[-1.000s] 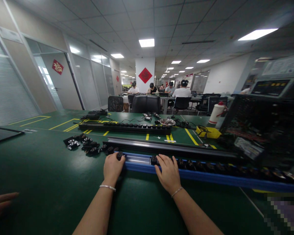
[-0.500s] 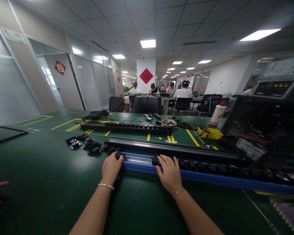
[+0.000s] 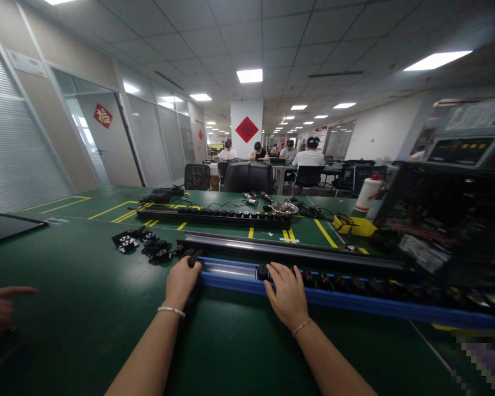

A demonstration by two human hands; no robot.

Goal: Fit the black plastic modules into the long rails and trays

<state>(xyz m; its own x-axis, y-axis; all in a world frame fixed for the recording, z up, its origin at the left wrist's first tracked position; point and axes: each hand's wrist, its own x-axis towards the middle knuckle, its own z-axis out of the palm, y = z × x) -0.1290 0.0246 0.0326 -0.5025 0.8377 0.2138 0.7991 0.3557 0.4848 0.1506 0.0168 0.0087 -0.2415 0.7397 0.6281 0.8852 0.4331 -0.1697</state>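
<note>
A long blue rail (image 3: 231,282) with a shiny inner channel lies across the green table in front of me. Black socket modules (image 3: 324,280) sit in a row along its right part. At the rail's left end, my left hand (image 3: 181,281) pinches a small black socket module (image 3: 193,260); its far side is hidden by my fingers. My right hand (image 3: 287,294) lies across the rail, fingers bent over the row and thumb at the near wall. The first black module in the channel (image 3: 263,271) shows beside its index finger.
Loose black modules (image 3: 157,248) lie in a heap left of the rail. Behind it stretch a dark rail (image 3: 289,250) and a filled black rail (image 3: 214,216). A yellow tray (image 3: 355,225) and an open computer case (image 3: 433,214) stand right. Another person's hand (image 3: 2,308) is at left.
My left hand has moved slightly left with the black module, past the rail's end. My right hand has stayed nearly in place. The other person's hand has come further into view.
</note>
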